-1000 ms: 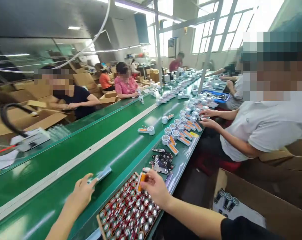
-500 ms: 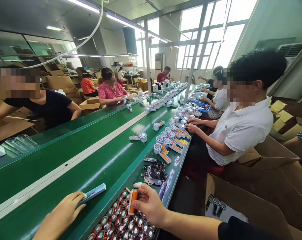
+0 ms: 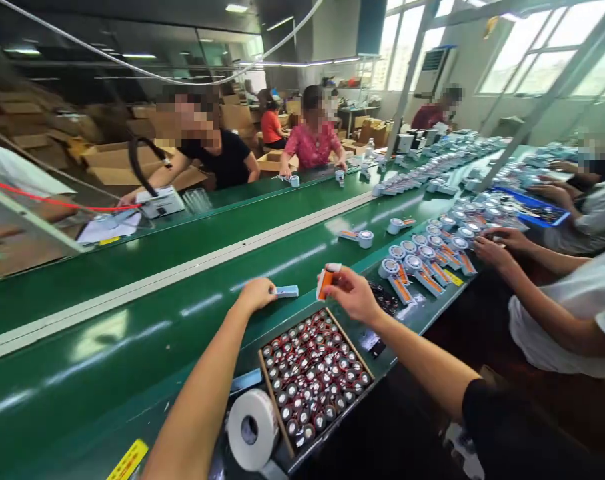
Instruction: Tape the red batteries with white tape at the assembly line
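Observation:
My left hand [image 3: 256, 295] reaches out over the green conveyor belt [image 3: 132, 313] and its fingers are closed on the end of a small light-blue bar-shaped part [image 3: 286, 291]. My right hand [image 3: 351, 293] holds an orange and white handle-like part [image 3: 325, 281] upright above the far edge of a tray [image 3: 267, 373] packed with several round red-wired cells [image 3: 312, 373]. The two hands are close together, a little apart.
A white tape roll [image 3: 252, 429] stands at the tray's near corner. Rows of round-headed orange-handled devices [image 3: 422, 263] lie on the right, where a co-worker's hands [image 3: 492, 250] work. Other people sit across the belt by cardboard boxes [image 3: 117, 167]. A blue tray [image 3: 532, 207] lies farther right.
The camera swung left and down. My left hand took hold of the light-blue part. My right hand lifted the orange part higher, away from the cells.

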Demonstrator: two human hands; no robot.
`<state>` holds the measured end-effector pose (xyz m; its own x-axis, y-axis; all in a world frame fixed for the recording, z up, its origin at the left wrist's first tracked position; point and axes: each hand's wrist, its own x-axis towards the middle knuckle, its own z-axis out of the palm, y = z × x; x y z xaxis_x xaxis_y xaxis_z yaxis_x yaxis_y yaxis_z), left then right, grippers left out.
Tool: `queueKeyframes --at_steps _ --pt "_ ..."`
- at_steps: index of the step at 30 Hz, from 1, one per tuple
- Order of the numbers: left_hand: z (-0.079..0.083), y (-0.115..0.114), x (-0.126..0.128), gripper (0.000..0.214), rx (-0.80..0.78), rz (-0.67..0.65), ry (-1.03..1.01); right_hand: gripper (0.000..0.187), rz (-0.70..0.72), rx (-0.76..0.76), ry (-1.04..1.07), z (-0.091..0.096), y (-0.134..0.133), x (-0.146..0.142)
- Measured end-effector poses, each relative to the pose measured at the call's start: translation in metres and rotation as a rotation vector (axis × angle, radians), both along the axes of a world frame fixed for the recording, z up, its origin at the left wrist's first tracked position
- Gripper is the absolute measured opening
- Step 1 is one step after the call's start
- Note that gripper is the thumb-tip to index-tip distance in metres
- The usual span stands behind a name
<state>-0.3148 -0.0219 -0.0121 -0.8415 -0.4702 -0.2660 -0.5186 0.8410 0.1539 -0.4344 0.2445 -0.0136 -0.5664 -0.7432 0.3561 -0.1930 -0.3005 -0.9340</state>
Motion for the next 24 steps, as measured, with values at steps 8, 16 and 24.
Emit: queueKeyframes --at_steps 8,16,24 --pt "0.001 0.01 0.015 0.028 0.073 0.109 0.099 0.036 0.255 0.355 0.557 -0.023 -0.11 -0.039" --pt "-0.016 0.025 -0.001 0.037 0.043 0.23 0.154 0.023 0.369 0.564 0.798 -0.023 -0.119 -0.038" --pt "-0.002 0.042 -0.018 0.03 0.088 0.28 0.262 0.035 0.07 0.506 0.565 0.009 -0.088 -0.032"
